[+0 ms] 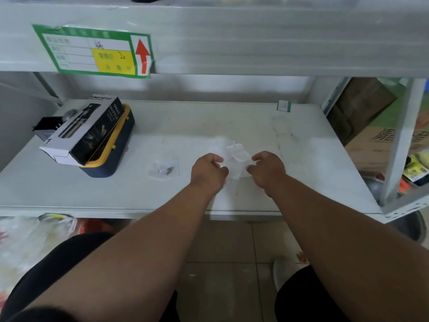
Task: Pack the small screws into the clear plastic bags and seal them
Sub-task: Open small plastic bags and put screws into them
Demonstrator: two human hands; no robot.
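The black box (92, 129) at far left read "SPRAY BOTTLE"; the green shelf label (92, 52) bore a handwritten "20" beside a red arrow.

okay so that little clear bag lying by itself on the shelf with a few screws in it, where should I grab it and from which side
Pinch the small bag by its far, empty end, coming from above with finger and thumb. It lies flat on the shelf, and the screws sit toward its right near corner, so lifting the opposite edge probably keeps them settled inside. The left hand is nearest, but now grips other bags.

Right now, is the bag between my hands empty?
Cannot tell: the bag both hands pinch is too blurred; screws lie apart, left.
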